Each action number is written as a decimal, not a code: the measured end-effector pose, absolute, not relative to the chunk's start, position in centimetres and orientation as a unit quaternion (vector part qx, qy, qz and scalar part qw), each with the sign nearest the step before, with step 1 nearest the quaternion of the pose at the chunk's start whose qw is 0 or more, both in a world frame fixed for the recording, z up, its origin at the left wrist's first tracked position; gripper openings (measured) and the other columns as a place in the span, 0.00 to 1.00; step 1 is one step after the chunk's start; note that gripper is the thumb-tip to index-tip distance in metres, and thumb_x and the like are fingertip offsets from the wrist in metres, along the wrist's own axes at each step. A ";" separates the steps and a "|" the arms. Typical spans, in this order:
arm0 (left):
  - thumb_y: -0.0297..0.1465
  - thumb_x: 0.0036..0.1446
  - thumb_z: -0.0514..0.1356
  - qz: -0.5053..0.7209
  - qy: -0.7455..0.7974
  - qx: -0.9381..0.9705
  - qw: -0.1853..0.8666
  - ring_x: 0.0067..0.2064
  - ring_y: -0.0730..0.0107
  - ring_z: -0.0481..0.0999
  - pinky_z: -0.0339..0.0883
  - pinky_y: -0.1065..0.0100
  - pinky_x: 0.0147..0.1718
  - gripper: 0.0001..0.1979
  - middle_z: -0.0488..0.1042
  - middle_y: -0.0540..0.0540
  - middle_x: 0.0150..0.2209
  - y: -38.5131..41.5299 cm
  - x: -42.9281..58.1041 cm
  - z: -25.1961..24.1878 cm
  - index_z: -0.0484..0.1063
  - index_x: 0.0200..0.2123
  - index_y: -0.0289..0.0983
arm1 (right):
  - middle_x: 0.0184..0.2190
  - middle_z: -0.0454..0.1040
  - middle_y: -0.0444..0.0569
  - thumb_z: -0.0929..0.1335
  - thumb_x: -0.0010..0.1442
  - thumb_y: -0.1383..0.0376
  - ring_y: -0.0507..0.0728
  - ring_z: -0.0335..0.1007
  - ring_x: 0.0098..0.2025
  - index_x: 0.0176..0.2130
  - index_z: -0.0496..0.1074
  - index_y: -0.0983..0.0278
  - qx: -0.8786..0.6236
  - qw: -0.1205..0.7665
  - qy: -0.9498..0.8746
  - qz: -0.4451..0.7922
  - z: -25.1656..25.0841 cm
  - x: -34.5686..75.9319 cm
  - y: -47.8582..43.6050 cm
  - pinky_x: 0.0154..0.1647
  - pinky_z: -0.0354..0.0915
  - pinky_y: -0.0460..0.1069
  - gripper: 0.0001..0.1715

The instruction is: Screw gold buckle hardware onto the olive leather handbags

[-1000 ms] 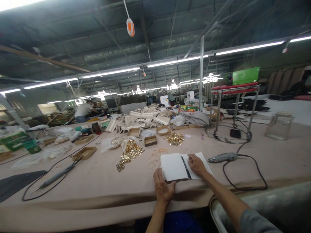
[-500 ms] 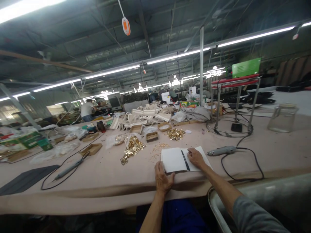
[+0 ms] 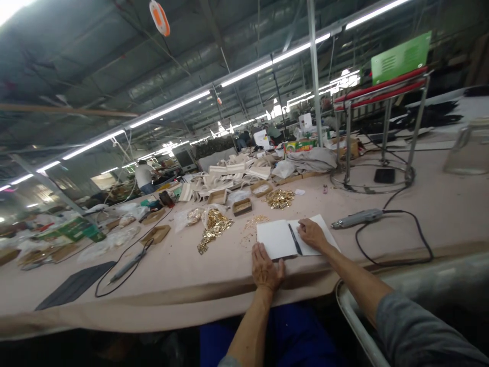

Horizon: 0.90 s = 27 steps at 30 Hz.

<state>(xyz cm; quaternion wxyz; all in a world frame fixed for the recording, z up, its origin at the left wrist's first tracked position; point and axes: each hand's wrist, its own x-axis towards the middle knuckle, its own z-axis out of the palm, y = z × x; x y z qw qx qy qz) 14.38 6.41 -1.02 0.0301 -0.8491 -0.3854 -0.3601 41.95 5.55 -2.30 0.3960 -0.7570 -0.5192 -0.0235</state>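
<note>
A notebook [image 3: 272, 237] with blank white pages lies open near the front edge of the cloth-covered table. Along its fold rests a dark pen [image 3: 295, 239], held by neither hand. My left hand [image 3: 266, 270] is open at the notebook's lower left corner, its fingers laid flat and the thumb apart. On the right page lies my right hand [image 3: 312, 234], fingers loosely bent and nothing seen in them. Small gold pieces [image 3: 254, 224] are scattered just beyond the notebook.
Piles of gold metal parts [image 3: 216, 227] and small boxes [image 3: 242, 206] lie farther back. Corded electric screwdrivers lie at right [image 3: 357, 218] and left [image 3: 125, 266]. A metal stand [image 3: 347, 142] rises at back right, near a clear jug [image 3: 468, 153]. Another person [image 3: 144, 176] stands far left.
The camera view has tilted and shifted, so the whole scene sits differently. Both hands stay at the notebook, with little visible change in their pose. The pen remains on the fold.
</note>
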 end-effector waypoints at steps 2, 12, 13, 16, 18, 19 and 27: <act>0.37 0.56 0.63 -0.355 -0.385 -0.851 0.033 0.69 0.34 0.54 0.56 0.41 0.67 0.41 0.57 0.22 0.66 6.5 14.5 -1.2 0.54 0.67 0.22 | 0.43 0.78 0.54 0.67 0.63 0.65 0.59 0.72 0.45 0.49 0.76 0.67 -0.759 0.395 -0.517 -0.020 -2.2 41.9 5.5 0.51 0.63 0.49 0.15; 0.37 0.56 0.63 -0.350 -0.389 -0.852 0.031 0.69 0.33 0.55 0.58 0.40 0.65 0.41 0.58 0.20 0.66 6.7 14.5 -1.6 0.55 0.67 0.22 | 0.40 0.78 0.53 0.68 0.63 0.65 0.58 0.72 0.41 0.47 0.77 0.67 -0.763 0.393 -0.513 -0.022 -1.6 41.4 5.5 0.48 0.63 0.49 0.14; 0.37 0.56 0.63 -0.350 -0.390 -0.851 0.032 0.69 0.33 0.56 0.58 0.40 0.65 0.41 0.58 0.20 0.66 6.6 14.5 -1.6 0.55 0.67 0.21 | 0.40 0.78 0.53 0.68 0.63 0.65 0.58 0.72 0.41 0.47 0.77 0.67 -0.762 0.393 -0.514 -0.023 -1.5 41.3 5.5 0.48 0.63 0.49 0.14; 0.37 0.57 0.62 -0.354 -0.392 -0.849 0.032 0.69 0.34 0.56 0.58 0.40 0.65 0.40 0.59 0.21 0.66 6.6 14.5 -1.6 0.55 0.67 0.21 | 0.40 0.78 0.52 0.68 0.63 0.65 0.57 0.72 0.42 0.47 0.77 0.66 -0.760 0.393 -0.517 -0.025 -1.6 41.4 5.4 0.48 0.63 0.49 0.13; 0.37 0.57 0.62 -0.356 -0.390 -0.849 0.031 0.69 0.34 0.55 0.58 0.41 0.66 0.40 0.59 0.22 0.66 6.5 14.5 -1.6 0.55 0.67 0.21 | 0.40 0.78 0.52 0.68 0.63 0.65 0.57 0.72 0.42 0.47 0.77 0.65 -0.759 0.395 -0.516 -0.025 -1.7 41.4 5.4 0.49 0.63 0.49 0.14; 0.37 0.57 0.62 -0.357 -0.388 -0.849 0.030 0.69 0.34 0.55 0.58 0.41 0.66 0.40 0.58 0.22 0.66 6.6 14.4 -1.6 0.55 0.67 0.21 | 0.40 0.78 0.52 0.68 0.63 0.65 0.57 0.72 0.41 0.47 0.77 0.65 -0.759 0.397 -0.516 -0.025 -1.7 41.5 5.4 0.48 0.63 0.49 0.14; 0.37 0.55 0.63 -0.370 -0.387 -0.845 0.012 0.69 0.30 0.56 0.59 0.37 0.64 0.43 0.58 0.19 0.67 7.2 14.5 -2.4 0.54 0.68 0.22 | 0.39 0.78 0.52 0.68 0.63 0.58 0.57 0.73 0.38 0.48 0.77 0.66 -0.734 0.420 -0.533 -0.022 -1.8 41.3 4.9 0.45 0.66 0.50 0.18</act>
